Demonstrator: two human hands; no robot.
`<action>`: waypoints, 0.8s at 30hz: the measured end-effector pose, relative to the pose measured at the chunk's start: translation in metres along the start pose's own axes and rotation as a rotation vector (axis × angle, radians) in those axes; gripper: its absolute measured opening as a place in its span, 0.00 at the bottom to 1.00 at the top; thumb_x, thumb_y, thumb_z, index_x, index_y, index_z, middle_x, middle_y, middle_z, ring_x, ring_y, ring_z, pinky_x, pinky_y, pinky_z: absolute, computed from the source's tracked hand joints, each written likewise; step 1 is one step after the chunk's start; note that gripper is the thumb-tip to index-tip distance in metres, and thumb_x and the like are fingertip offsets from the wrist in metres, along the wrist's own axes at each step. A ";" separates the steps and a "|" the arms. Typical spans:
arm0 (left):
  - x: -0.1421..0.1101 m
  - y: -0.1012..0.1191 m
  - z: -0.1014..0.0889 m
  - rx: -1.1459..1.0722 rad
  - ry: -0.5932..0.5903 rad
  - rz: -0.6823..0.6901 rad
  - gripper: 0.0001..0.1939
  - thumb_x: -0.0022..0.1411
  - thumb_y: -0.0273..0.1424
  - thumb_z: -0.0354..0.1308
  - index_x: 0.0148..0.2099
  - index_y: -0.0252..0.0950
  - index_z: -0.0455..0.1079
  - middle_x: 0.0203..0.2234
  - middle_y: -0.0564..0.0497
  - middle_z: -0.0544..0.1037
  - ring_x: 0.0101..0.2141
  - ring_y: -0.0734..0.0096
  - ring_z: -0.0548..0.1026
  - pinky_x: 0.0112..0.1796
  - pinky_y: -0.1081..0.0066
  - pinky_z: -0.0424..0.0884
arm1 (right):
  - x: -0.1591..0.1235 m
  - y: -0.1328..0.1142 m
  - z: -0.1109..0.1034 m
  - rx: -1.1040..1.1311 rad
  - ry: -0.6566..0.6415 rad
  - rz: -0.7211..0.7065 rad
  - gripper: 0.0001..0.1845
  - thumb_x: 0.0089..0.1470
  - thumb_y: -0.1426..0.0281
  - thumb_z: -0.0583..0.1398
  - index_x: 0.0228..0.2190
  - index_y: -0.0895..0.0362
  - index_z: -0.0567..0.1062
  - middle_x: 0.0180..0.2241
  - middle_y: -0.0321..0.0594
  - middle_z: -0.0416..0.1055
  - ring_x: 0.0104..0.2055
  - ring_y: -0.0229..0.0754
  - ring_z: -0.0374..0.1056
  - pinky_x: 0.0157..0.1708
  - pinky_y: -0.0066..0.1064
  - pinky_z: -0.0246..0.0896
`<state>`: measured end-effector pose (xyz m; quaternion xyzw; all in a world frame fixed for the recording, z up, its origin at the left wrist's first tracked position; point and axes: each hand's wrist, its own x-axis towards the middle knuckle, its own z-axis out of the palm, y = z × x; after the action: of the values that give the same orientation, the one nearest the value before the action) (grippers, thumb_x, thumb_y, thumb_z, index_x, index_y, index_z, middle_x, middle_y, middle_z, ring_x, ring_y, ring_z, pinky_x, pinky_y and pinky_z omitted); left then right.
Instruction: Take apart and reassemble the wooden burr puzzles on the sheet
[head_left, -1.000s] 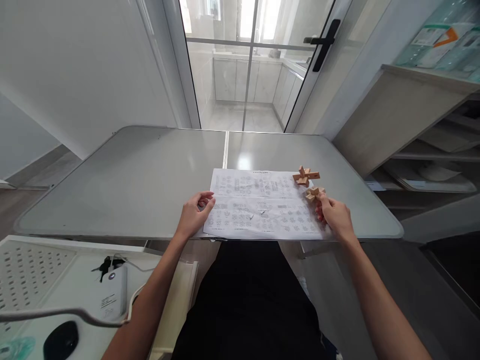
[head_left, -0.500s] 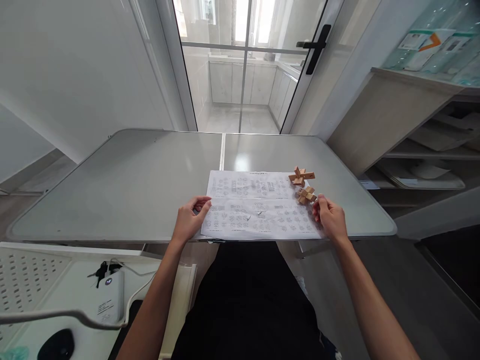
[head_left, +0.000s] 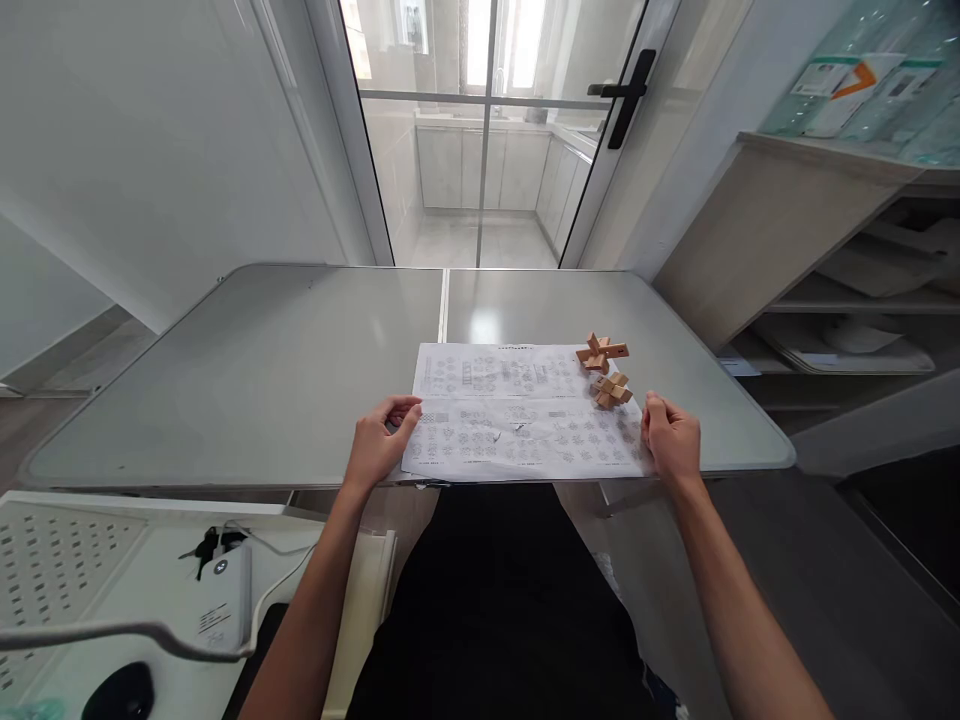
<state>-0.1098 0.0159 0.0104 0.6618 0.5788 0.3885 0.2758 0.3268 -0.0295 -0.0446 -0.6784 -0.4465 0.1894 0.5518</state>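
A printed paper sheet (head_left: pixel 480 440) with rows of small diagrams lies at the table's near edge. My left hand (head_left: pixel 381 438) rests at its left edge, the thumb and curled fingers closed on the paper's margin. My right hand (head_left: pixel 671 440) is a loose fist on the table at the sheet's right edge, thumb against the curled fingers; no object shows in it. Two wooden interlocking puzzles sit at the sheet's right side: a star-shaped burr puzzle (head_left: pixel 612 390) close to my right hand, and a cross-shaped one (head_left: pixel 600 352) with a longer bar just behind it.
The grey folding table (head_left: pixel 300 380) has a seam down its middle. A white cart (head_left: pixel 97 570) at lower left carries a power bank (head_left: pixel 227 595), keys (head_left: pixel 206 548), a cable and a black mouse (head_left: pixel 120 692). Right of the table stands a shelf (head_left: pixel 817 230) with plastic bottles.
My right hand has moved a little to the right, away from the star-shaped puzzle, and its fingers have curled in more. My left hand and both puzzles stay in place.
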 end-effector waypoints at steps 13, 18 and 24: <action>0.000 0.002 0.000 0.004 0.000 -0.001 0.20 0.67 0.47 0.60 0.48 0.39 0.81 0.38 0.49 0.85 0.37 0.64 0.78 0.42 0.67 0.75 | -0.003 -0.008 0.000 -0.025 0.005 0.016 0.28 0.63 0.49 0.58 0.19 0.52 0.64 0.13 0.28 0.55 0.16 0.36 0.51 0.17 0.30 0.47; -0.001 0.002 0.000 0.005 -0.007 -0.002 0.20 0.67 0.48 0.60 0.48 0.39 0.81 0.39 0.49 0.85 0.36 0.64 0.78 0.42 0.67 0.74 | -0.003 -0.010 0.000 -0.032 -0.010 0.030 0.28 0.64 0.50 0.58 0.19 0.52 0.64 0.13 0.28 0.55 0.17 0.36 0.52 0.17 0.30 0.47; -0.001 0.004 0.000 0.010 -0.006 -0.006 0.20 0.67 0.48 0.60 0.48 0.39 0.81 0.39 0.48 0.85 0.37 0.63 0.78 0.42 0.67 0.74 | -0.003 -0.012 0.000 -0.046 -0.008 0.020 0.28 0.63 0.48 0.58 0.19 0.52 0.65 0.14 0.29 0.56 0.17 0.36 0.51 0.17 0.30 0.47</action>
<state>-0.1080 0.0145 0.0135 0.6626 0.5819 0.3828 0.2751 0.3200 -0.0321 -0.0345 -0.6945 -0.4461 0.1870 0.5326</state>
